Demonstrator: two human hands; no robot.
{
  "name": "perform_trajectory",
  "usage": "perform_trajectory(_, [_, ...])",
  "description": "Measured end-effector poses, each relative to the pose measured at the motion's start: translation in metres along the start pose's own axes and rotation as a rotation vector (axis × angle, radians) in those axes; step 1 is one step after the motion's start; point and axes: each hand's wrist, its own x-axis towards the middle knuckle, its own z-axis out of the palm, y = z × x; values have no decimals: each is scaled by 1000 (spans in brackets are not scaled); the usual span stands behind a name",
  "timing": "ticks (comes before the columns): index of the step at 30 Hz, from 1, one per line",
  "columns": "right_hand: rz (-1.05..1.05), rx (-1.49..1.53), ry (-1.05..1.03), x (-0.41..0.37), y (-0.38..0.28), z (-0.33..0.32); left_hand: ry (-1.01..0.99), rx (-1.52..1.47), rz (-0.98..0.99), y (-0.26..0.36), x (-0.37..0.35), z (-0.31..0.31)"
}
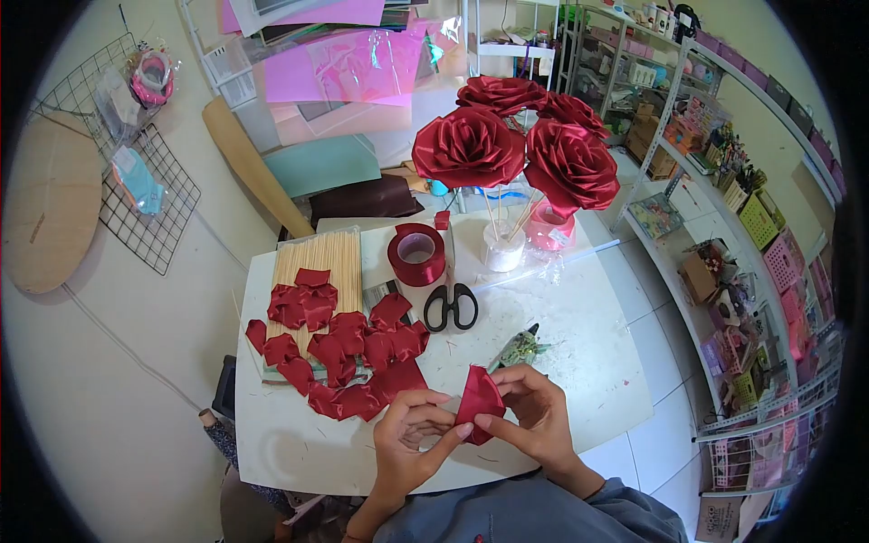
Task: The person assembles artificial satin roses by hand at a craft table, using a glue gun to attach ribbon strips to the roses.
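Note:
Between my hands, close to the table's front edge, is a folded piece of dark red satin ribbon point(480, 403). My left hand point(415, 441) pinches its lower left side with thumb and fingers. From the right, my right hand point(534, 418) grips it, the thumb pressed on its lower part. A green glue gun point(518, 348) lies just beyond my right hand, partly hidden by it. Many cut red ribbon pieces point(339, 348) are heaped to the left. Beyond them are black-handled scissors point(451, 308) and a roll of red ribbon point(416, 255).
Wooden sticks point(317, 253) lie under the ribbon pieces on the white table point(588, 362). Several large red ribbon roses point(471, 149) stand on sticks in a white holder point(503, 249), beside a pink roll point(550, 226). Loaded shelves point(688, 163) line the right side.

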Motion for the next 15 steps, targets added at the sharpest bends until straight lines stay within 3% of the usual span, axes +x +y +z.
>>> perform_trajectory(15, [67, -79, 30, 0, -1, -2, -36, -142, -58, 7, 0, 3])
